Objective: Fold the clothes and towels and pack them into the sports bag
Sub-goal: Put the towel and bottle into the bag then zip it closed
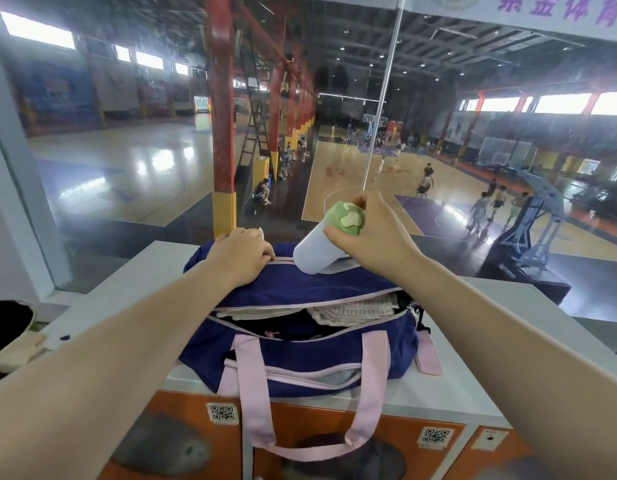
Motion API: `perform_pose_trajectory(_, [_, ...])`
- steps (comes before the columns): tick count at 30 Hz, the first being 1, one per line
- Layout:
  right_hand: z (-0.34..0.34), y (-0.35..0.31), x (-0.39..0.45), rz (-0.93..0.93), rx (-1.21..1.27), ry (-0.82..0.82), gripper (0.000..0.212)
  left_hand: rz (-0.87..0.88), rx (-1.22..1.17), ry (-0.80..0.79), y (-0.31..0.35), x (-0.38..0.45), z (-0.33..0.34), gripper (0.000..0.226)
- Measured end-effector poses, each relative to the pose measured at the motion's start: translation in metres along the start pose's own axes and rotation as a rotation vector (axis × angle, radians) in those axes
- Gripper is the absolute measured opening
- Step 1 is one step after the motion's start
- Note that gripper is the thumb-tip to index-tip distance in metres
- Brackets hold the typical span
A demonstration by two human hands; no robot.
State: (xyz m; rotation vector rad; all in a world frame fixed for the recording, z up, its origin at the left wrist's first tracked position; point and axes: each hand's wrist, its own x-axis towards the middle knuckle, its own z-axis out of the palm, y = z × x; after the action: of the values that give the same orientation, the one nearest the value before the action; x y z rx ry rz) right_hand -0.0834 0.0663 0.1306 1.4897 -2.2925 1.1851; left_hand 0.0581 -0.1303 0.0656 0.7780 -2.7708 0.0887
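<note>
We see the navy bag with pink straps lying on a white locker top by a window, its main zip open and folded towels and dark clothes showing inside. Our left hand curls over the bag's far edge and grips the fabric near the rear zip, while our right hand grips a pale bottle by its green cap, the bottle tilted with its base touching the bag's top
</note>
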Motion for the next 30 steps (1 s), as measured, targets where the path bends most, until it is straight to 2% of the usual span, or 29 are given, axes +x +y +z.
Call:
perform_pose_trajectory(7, [0.009, -0.001, -0.001, 0.035, 0.0, -0.119, 0.053, 0.057, 0.118, 0.015, -0.002, -0.007, 0.0, 0.025])
perform_pose_trajectory(10, [0.01, 0.0, -0.005, 0.028, -0.014, -0.12, 0.054, 0.002, 0.159, 0.041, -0.008, -0.005, 0.008, 0.052])
perform_pose_trajectory(13, [0.01, -0.001, -0.007, 0.021, -0.006, -0.108, 0.056, -0.047, 0.067, -0.012, -0.014, 0.004, 0.005, 0.083])
perform_pose_trajectory(15, [0.014, -0.001, -0.008, 0.014, 0.032, -0.082, 0.056, -0.039, 0.008, -0.012, -0.015, 0.011, 0.001, 0.09])
perform_pose_trajectory(19, [0.036, 0.003, 0.001, -0.013, 0.05, 0.004, 0.063, -0.019, 0.009, 0.072, -0.016, 0.015, 0.001, 0.09])
perform_pose_trajectory(22, [0.06, 0.002, 0.01, -0.129, -0.084, 0.011, 0.065, 0.005, -0.005, 0.114, -0.018, 0.016, 0.008, 0.084])
perform_pose_trajectory(25, [0.088, 0.003, 0.019, -0.357, -0.287, -0.02, 0.063, 0.006, -0.067, 0.16, -0.018, 0.018, 0.008, 0.069])
perform_pose_trajectory(28, [0.112, 0.008, 0.03, -0.59, -0.516, -0.064, 0.048, 0.026, -0.187, 0.243, -0.019, 0.024, 0.003, 0.059])
perform_pose_trajectory(30, [0.119, 0.012, 0.038, -0.65, -0.558, -0.095, 0.046, 0.032, -0.252, 0.266, -0.023, 0.03, 0.003, 0.058])
